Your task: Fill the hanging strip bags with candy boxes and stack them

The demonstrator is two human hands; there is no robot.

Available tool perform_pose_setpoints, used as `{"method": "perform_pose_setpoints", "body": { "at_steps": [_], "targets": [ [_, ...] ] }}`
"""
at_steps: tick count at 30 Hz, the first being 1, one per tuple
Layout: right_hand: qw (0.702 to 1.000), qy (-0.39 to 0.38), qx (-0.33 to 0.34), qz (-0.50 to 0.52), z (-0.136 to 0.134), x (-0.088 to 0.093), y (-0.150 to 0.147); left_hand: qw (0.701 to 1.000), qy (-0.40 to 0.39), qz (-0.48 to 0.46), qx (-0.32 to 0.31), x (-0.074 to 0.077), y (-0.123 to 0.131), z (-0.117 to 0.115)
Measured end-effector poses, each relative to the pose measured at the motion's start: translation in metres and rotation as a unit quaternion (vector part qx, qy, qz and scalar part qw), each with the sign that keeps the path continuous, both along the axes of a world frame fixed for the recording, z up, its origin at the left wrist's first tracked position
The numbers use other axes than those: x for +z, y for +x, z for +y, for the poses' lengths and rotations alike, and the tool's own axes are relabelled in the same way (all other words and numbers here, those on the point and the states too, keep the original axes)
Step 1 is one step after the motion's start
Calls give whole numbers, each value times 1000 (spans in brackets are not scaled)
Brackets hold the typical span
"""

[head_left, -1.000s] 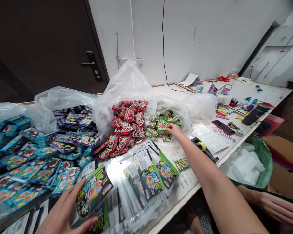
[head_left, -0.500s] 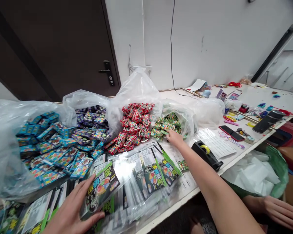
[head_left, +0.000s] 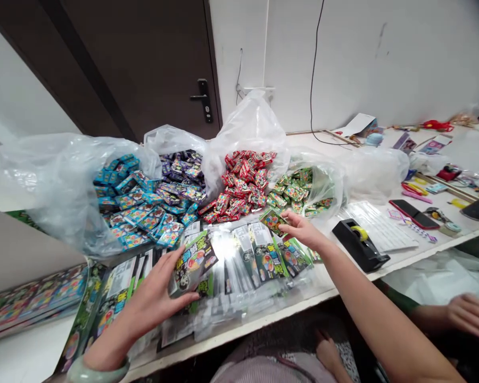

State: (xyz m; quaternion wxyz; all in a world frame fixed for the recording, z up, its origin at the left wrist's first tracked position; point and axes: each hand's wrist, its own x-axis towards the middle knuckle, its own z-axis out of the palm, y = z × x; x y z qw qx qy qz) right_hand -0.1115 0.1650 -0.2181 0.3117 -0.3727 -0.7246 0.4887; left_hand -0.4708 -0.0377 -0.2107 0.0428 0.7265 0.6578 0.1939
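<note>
My left hand (head_left: 154, 299) grips a clear sleeve with a green and black printed card (head_left: 192, 263) at the near table edge. My right hand (head_left: 303, 230) pinches a small green packet (head_left: 272, 219) just in front of the green packet pile (head_left: 299, 192). Under both hands lies a spread of similar clear sleeves (head_left: 259, 260). Behind them sit piles of red packets (head_left: 241, 183), purple packets (head_left: 180, 173) and blue packets (head_left: 133, 205), each in an open clear plastic bag.
A black tape dispenser (head_left: 359, 244) stands right of my right hand, with a printed sheet (head_left: 383, 230) and a dark phone (head_left: 413, 214) beyond. Another person's hand (head_left: 469, 316) shows at the lower right. A dark door (head_left: 143, 64) stands behind.
My right hand has drawn back from the green pile with a green packet in its fingers. The view has swung left. My left hand still holds the sleeve.
</note>
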Motion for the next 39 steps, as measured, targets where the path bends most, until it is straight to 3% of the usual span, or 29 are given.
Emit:
{"method": "perform_pose_setpoints", "body": {
  "at_steps": [7, 11, 13, 16, 21, 23, 26, 30, 34, 39],
  "targets": [
    [988, 155, -18, 11, -21, -18, -14, 1000, -8, 1, -14, -4, 1, 0],
    [964, 256, -57, 52, -40, -29, -17, 1000, -7, 8, -22, -4, 2, 1],
    [965, 246, -62, 63, -46, -31, -16, 1000, -7, 7, -22, -3, 2, 2],
    [985, 163, -24, 44, -49, -26, -10, 1000, -7, -3, -23, -1, 2, 4],
    [1000, 25, -17, -2, -39, -14, 1, 999, -11, -16, -27, -2, 4, 9],
    [999, 6, -5, -53, -32, -15, -1, 999, -17, -19, -33, -5, 7, 11],
    [994, 25, -8, -104, -22, -23, -12, 999, -28, -19, -42, -9, 10, 13],
    [987, 78, -67, -122, -18, -33, -24, 998, -29, -22, -43, -10, 11, 13],
    [971, 133, -140, -142, -41, -39, -27, 999, -24, -19, -38, -10, 9, 14],
    [937, 187, -148, -254, -67, -50, -40, 997, -30, -24, -65, -12, 14, 21]
  ]
}}
